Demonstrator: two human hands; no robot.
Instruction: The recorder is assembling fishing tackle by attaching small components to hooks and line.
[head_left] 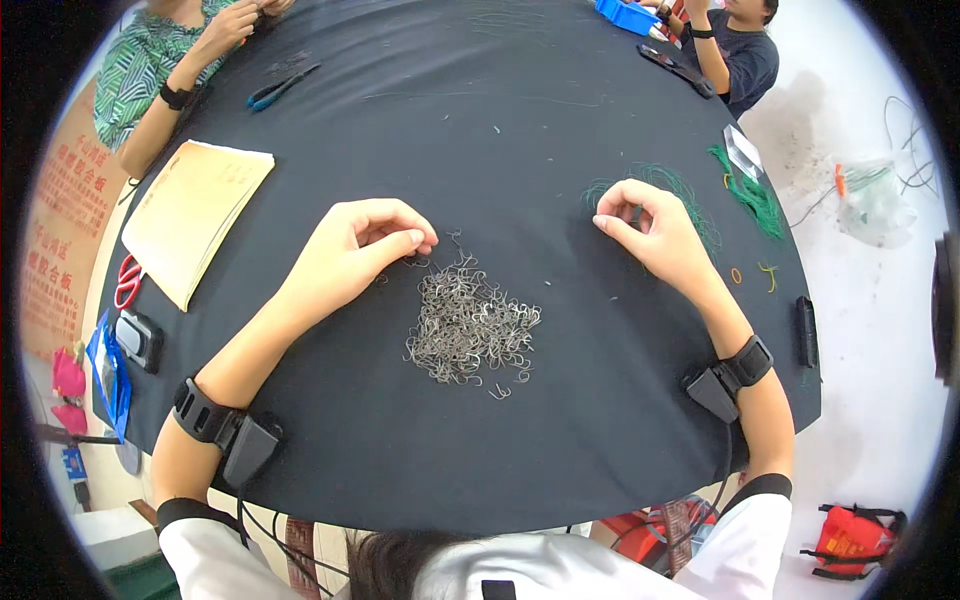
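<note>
Heap of small metal hooks (pixel 465 325) on the black-covered table (pixel 560 440), just right of the left hand (pixel 362 245) and slightly nearer the wearer. Tips and bends pointing every way, with no shared long axis; the heap itself tapering away from the wearer. At the left hand, thumb and fingers drawn into a narrow pinch; cannot tell whether around a hook. Right hand (pixel 655 230) well apart on the heap's other side, thumb and forefinger curled close, pointing left; cannot tell whether holding anything. Just beyond it, fine green line (pixel 690 200); farther right, a green strand bundle (pixel 757 202).
</note>
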